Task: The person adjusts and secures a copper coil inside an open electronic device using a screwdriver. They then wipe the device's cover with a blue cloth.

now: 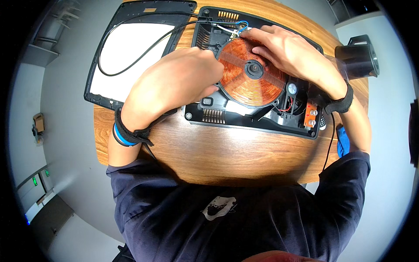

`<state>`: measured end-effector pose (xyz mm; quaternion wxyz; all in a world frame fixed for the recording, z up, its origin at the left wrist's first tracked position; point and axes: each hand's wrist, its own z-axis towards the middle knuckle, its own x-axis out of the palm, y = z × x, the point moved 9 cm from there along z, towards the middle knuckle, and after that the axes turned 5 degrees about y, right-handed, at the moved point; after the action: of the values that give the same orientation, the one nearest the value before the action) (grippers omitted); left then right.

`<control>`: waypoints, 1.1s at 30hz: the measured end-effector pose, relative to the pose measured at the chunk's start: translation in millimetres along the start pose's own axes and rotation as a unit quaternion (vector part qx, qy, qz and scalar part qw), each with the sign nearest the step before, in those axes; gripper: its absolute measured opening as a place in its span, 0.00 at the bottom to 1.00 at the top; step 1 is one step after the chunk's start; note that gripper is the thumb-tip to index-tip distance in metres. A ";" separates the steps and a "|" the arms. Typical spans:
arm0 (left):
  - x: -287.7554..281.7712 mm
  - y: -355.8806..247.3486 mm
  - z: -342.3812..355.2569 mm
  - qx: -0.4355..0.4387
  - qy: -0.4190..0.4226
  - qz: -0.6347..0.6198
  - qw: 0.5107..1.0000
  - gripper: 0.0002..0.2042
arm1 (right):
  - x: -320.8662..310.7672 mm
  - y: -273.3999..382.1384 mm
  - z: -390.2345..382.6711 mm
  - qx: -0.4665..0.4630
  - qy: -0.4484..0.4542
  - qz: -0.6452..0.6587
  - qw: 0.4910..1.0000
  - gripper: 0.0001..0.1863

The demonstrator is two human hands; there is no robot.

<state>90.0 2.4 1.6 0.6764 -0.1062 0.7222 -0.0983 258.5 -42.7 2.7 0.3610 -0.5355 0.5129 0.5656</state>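
Note:
An opened induction cooker's black base (pixel 244 126) lies on the table with its round copper coil (pixel 233 85) exposed. My left hand (pixel 181 76) is at the coil's left edge, fingers curled in. What its fingers hold, if anything, is hidden beneath the knuckles. My right hand (pixel 283 48) reaches over the coil's upper right part. Its index fingertip touches down beside a white connector (pixel 235 33) and blue wires (pixel 243 23) at the coil's far edge. The thumb rests apart from that finger, over the windings.
The cooker's detached top panel (pixel 144 43) lies at the left, with a black power cord (pixel 101 61) looping over it. A black kettle-like jug (pixel 358 54) stands at the far right. A blue item (pixel 343 142) lies by the table's right edge. Wrist straps trail cables.

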 end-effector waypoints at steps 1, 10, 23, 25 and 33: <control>-0.1 -0.4 1.8 0.001 0.007 0.001 1.000 0.12 | 0.0 -1.5 1.7 -0.009 0.002 0.005 1.000 0.20; 0.6 -4.4 4.5 -0.009 0.064 0.044 0.997 0.12 | -10.8 -1.7 5.8 -0.030 -0.023 0.049 0.998 0.17; -9.0 4.0 1.2 0.001 -0.005 -0.036 0.999 0.08 | -6.2 -11.0 12.8 -0.027 -0.009 0.102 0.994 0.18; -7.5 4.9 -1.4 0.001 -0.002 -0.037 0.999 0.12 | -3.3 -13.4 12.3 -0.026 0.021 0.099 0.995 0.21; -4.6 -4.3 5.2 0.042 -0.019 0.011 0.999 0.13 | -3.1 -10.4 18.6 -0.067 0.025 0.144 0.987 0.15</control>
<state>95.5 -0.4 6.9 0.6949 -0.0713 0.7055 -0.1191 264.6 -22.0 1.9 0.2264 -0.4929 0.5544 0.6312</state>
